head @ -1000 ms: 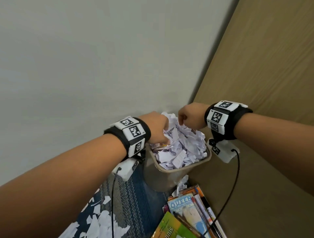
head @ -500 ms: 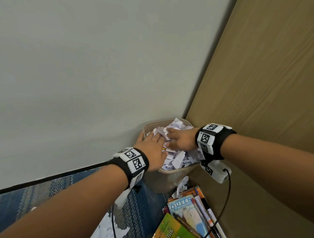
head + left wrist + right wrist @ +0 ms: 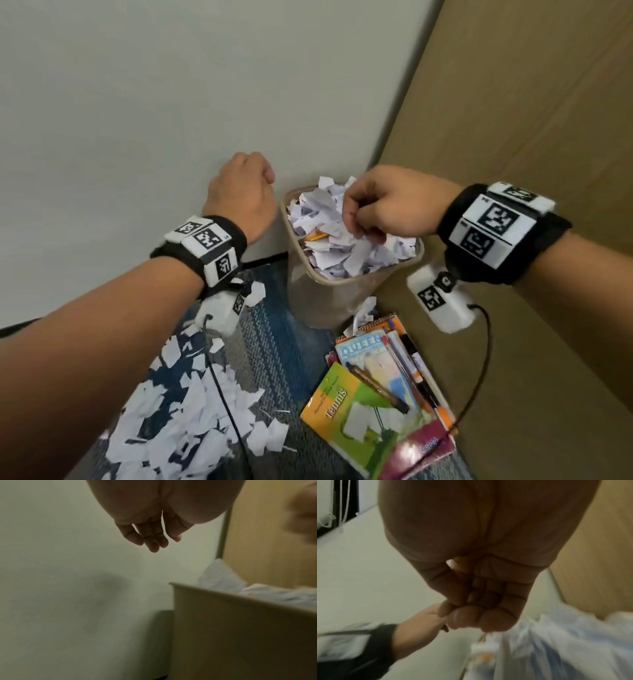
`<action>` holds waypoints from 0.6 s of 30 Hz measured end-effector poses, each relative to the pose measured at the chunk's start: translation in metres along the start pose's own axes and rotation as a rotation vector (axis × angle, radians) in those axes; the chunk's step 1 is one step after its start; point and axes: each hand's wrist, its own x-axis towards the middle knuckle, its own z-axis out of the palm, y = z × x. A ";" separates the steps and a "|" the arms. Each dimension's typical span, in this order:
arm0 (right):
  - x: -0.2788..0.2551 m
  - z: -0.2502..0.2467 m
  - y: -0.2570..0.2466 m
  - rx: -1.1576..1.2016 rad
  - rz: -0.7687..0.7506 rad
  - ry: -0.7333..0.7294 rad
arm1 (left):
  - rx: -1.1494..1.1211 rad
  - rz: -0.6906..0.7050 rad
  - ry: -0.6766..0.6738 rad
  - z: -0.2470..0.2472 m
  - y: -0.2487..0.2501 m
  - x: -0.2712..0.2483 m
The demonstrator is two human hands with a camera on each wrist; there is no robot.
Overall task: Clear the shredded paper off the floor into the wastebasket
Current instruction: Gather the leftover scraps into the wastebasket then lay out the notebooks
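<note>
Wastebasket [image 3: 342, 294] mid-frame is heaped full; loads of shredded paper [image 3: 191, 421] sits lower left on the floor. Feather-light, floppy stuff, so scoop underneath. Left hand [image 3: 239, 195] relaxed, empty. Right hand [image 3: 383, 205] curled above the heap, can't tell if pinching.

White shredded paper [image 3: 191, 411]; beige wastebasket [image 3: 325, 301]; blue patterned carpet [image 3: 274, 342].

The blue patterned carpet floor [image 3: 270, 346] carries a beige plastic wastebasket [image 3: 322, 301] in its far corner, scattered white torn paper scraps [image 3: 191, 421] toward the near left, and colourful stacked booklets with pens [image 3: 380, 387] along the right edge.
</note>
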 end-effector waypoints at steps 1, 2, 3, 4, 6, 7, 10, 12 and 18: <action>-0.011 0.015 0.002 0.016 -0.006 -0.107 | -0.009 -0.065 0.007 0.003 -0.016 -0.003; -0.020 0.033 0.007 0.010 -0.002 -0.219 | -0.003 -0.137 -0.008 0.008 -0.032 -0.009; -0.025 0.052 0.014 -0.013 0.014 -0.326 | 0.017 -0.205 -0.039 0.015 -0.049 -0.017; -0.029 0.074 0.025 -0.017 0.044 -0.416 | 0.055 -0.256 -0.100 0.025 -0.066 -0.028; -0.032 0.119 0.048 -0.040 0.126 -0.526 | 0.165 -0.273 -0.286 0.049 -0.091 -0.055; -0.031 0.139 0.060 -0.087 0.166 -0.520 | 0.234 -0.244 -0.395 0.063 -0.099 -0.069; -0.009 0.185 0.107 -0.293 0.280 -0.337 | 0.478 -0.114 -0.668 0.102 -0.108 -0.100; 0.011 0.201 0.133 -0.387 0.392 -0.208 | 0.600 -0.030 -0.718 0.123 -0.108 -0.108; 0.051 0.229 0.170 -0.222 0.723 0.022 | 0.644 -0.138 -0.949 0.156 -0.115 -0.102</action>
